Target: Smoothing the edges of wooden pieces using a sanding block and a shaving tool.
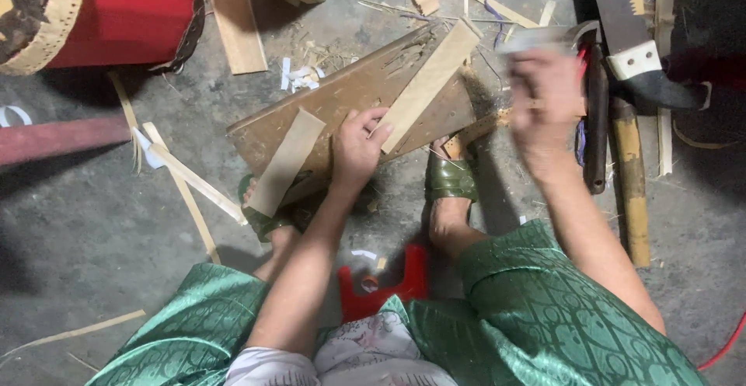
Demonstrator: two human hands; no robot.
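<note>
Left hand: your left hand (359,147) rests on the wooden board (350,102), fingers curled, the fingertips pinching the lower end of a flat bamboo slat (429,83) and pressing it to the board.
Right hand: your right hand (544,99) is raised beside the board's right edge and blurred by motion; it seems closed round something with a grey blur above it, but you cannot tell what it grips, nor exactly how the fingers sit.
Slat in hand: pale and straight, lying at a slant across the board, its upper end past the board's top edge.
Second slat: a like slat (285,161) lies loose on the board's left half, its lower end overhanging toward your left foot.
Board: scarred brown wood, propped at a tilt over your feet in green sandals (451,178); no bench, all of it on the concrete floor (101,238).
Work done, as judged: several split strips (186,180) and pale shavings (299,75) lie around the board, so a number of pieces look already cut.
Work left, as judged: the held slat appears whole and unfinished; the second slat waits untouched.
Tools nearby: a saw (622,21) with a dark handle lies at upper right, and a bamboo pole (633,192) runs along the floor beside your right forearm.
Other items: a red drum-like cylinder (109,13) at upper left; a red plastic piece (381,285) between your knees.
</note>
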